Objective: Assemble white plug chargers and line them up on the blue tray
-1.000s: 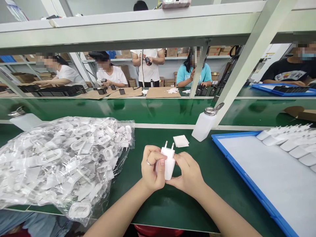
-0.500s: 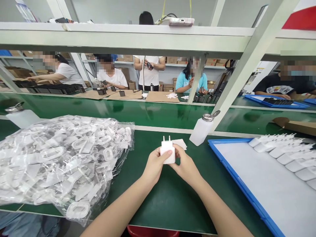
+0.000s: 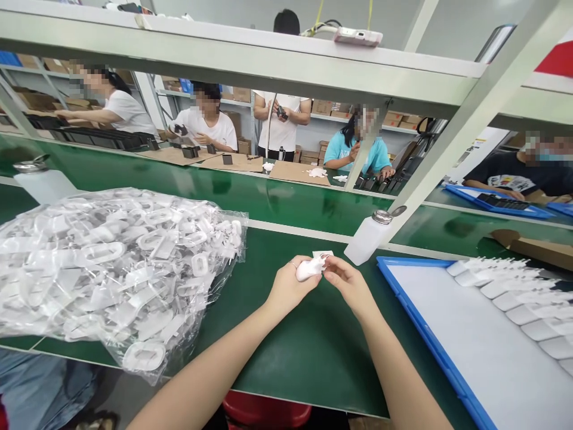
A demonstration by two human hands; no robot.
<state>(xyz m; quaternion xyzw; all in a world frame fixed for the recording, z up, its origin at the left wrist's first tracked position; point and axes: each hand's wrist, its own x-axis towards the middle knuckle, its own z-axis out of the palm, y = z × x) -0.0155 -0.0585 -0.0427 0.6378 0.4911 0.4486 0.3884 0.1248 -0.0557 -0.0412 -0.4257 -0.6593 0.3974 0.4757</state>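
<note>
My left hand (image 3: 293, 283) is wrapped round a small white plug charger (image 3: 308, 270), which lies on its side with its prong end to the right. My right hand (image 3: 351, 280) has its fingers bent and drawn together at that prong end, partly hiding it. Just behind the charger shows a small white piece of paper or cloth (image 3: 323, 254). To the left, a clear plastic bag (image 3: 120, 269) is full of white plastic charger parts. On the right, a blue-rimmed tray (image 3: 418, 310) bears rows of white chargers (image 3: 505, 292), prongs up.
A white pump bottle (image 3: 364, 240) stands behind my right hand, beside a slanted metal post (image 3: 430, 152). Another bottle (image 3: 45, 184) is at the far left. A shelf beam (image 3: 250, 51) crosses above the green table (image 3: 304, 352). Several people work across the bench.
The charger has been turned from upright, prongs up, onto its side with prongs to the right. My right hand has shifted to its prong end. The view has tilted slightly.
</note>
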